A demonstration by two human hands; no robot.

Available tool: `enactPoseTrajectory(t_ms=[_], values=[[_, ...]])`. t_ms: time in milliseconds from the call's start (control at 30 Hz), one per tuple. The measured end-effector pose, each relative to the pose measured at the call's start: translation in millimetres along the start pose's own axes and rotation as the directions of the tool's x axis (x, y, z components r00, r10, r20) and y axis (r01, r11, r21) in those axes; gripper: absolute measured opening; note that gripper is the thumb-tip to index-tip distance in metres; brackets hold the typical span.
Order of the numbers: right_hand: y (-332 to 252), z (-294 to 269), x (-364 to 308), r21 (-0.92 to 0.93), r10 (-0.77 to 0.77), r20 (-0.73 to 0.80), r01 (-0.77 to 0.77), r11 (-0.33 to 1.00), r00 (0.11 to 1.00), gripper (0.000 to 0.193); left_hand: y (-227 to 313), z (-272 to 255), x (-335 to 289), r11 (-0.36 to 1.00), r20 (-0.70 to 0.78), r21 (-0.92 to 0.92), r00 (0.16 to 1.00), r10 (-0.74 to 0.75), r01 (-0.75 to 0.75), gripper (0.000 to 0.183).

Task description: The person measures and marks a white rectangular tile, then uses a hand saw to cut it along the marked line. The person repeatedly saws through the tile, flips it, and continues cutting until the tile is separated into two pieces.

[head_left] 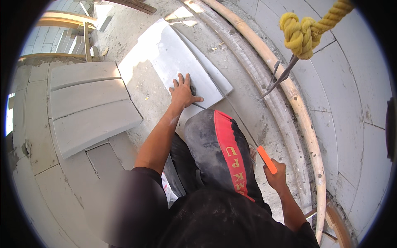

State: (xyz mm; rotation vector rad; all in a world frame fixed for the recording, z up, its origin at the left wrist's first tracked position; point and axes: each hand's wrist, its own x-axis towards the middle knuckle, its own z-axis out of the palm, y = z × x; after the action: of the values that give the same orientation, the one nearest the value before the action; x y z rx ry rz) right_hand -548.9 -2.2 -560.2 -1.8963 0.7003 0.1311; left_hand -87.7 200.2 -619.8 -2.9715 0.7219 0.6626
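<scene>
My left hand lies flat on a pale grey block, with its fingers spread and its thumb pointing right. A small dark patch shows beside the palm; I cannot make out what it is. In my right hand, the fingers are wrapped round the orange handle of a hand saw. Its thin blade, seen nearly edge-on, runs up and left to the near right corner of the block. A second pale slab sticks out along the block's right side. My bent knee is close to the block's near end.
Several grey blocks are stacked at the left. Long wooden poles curve along the right, beside a block wall. A knotted yellow rope with a metal hook hangs at the upper right. Timber stands at the far left.
</scene>
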Motion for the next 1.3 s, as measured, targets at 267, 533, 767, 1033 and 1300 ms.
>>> enactPoseTrajectory(t_ms=[267,533,767,1033,1300], values=[[-34.1,76.7,182.2,0.151,-0.217,-0.076,0.227,0.962,0.973,0.026,-1.7,-0.8,-4.3,0.999,0.014,-0.033,1.000,-0.027,0.028,0.148],[-99.0,106.7,291.7,0.238,-0.266,-0.140,0.294,0.926,0.954,0.026,5.8,0.6,-3.5,0.999,0.002,-0.032,1.000,0.002,-0.002,0.148],[0.5,19.8,33.4,0.028,-0.069,0.056,0.067,0.997,0.996,0.016,-5.7,5.1,-8.1,0.998,-0.034,-0.060,0.999,-0.021,0.019,0.145],[-22.9,-61.9,-133.2,0.040,0.181,-0.133,-0.177,0.983,0.974,0.015,-4.0,5.6,-9.8,0.998,-0.027,-0.065,1.000,-0.001,0.000,0.144],[-16.7,-15.3,49.2,-0.667,-0.389,-0.457,-0.020,0.745,0.800,0.018,-16.0,14.7,-10.4,0.991,-0.100,-0.134,0.995,0.003,-0.017,0.143]])
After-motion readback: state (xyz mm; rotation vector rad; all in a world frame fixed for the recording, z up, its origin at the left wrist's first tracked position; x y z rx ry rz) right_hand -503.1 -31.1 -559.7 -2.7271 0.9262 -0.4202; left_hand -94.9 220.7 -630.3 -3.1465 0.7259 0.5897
